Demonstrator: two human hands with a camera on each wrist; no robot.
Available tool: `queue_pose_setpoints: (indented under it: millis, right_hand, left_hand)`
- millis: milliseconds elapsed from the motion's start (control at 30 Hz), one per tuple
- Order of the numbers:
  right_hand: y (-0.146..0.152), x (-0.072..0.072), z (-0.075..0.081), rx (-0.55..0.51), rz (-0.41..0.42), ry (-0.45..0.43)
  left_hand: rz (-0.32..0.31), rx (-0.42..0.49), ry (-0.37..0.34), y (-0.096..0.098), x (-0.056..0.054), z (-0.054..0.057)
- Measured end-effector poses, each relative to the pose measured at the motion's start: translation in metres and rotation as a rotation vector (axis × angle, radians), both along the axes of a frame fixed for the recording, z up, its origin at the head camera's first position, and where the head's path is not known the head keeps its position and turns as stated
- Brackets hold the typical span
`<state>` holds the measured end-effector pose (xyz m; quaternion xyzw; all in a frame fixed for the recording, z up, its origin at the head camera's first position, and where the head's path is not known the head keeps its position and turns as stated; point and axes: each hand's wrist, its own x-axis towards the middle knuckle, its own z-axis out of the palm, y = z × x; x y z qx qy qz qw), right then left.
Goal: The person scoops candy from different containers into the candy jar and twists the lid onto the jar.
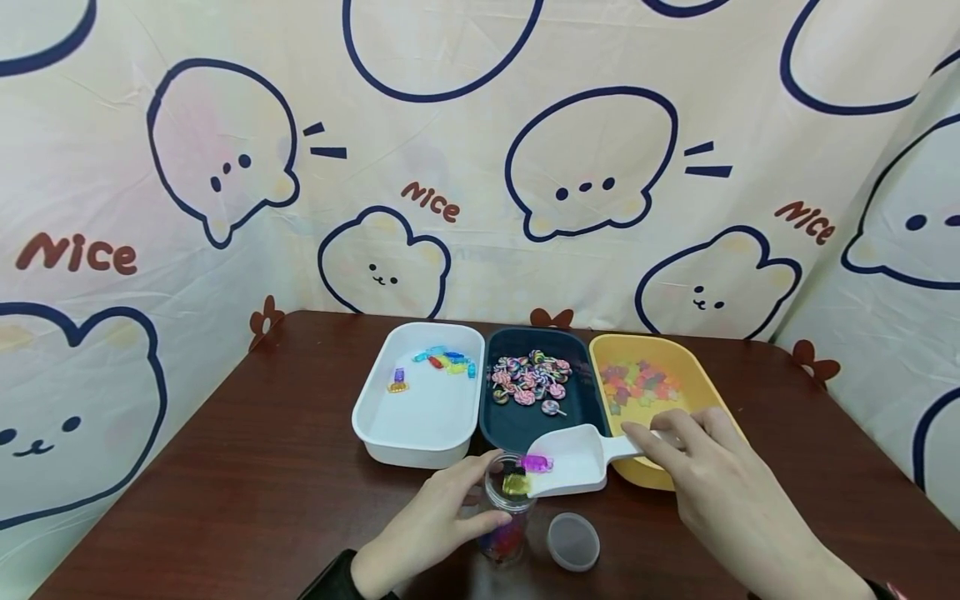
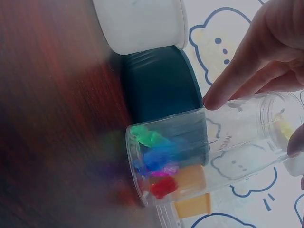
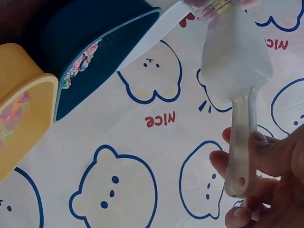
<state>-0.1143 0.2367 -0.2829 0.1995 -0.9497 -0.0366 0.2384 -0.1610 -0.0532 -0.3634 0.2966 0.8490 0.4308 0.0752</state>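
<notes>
My left hand grips a clear plastic jar standing upright on the table, fingers and thumb around its upper part. Green, blue, pink and red wrapped candy pieces lie at the jar's bottom. With my right hand I hold a white scoop by its handle, its front edge over the jar's mouth. A purple candy sits at the scoop's lip. Beside it, a yellow candy shows at the jar's mouth. Close right of the jar lies a round translucent lid.
Behind the jar, three trays stand side by side: a white tray with several colourful candies, a dark teal tray of lollipop pieces, and a yellow tray with pastel star-like pieces. A printed cloth hangs beyond the brown table.
</notes>
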Motion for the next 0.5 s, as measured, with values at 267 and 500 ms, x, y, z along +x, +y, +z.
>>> queue_pose_setpoints:
  millis: [267,500]
  right_hand:
    - [-0.0015,-0.0020,0.0001,0.025,0.001,-0.008]
    - [-0.0017,-0.0071,-0.0052,0.038,0.034,-0.056]
  left_hand:
    - [0.002,0.015,-0.019,-0.0013,-0.0007,-0.0007]
    - [-0.029,0.062,-0.043,-0.0046,-0.0047,-0.0022]
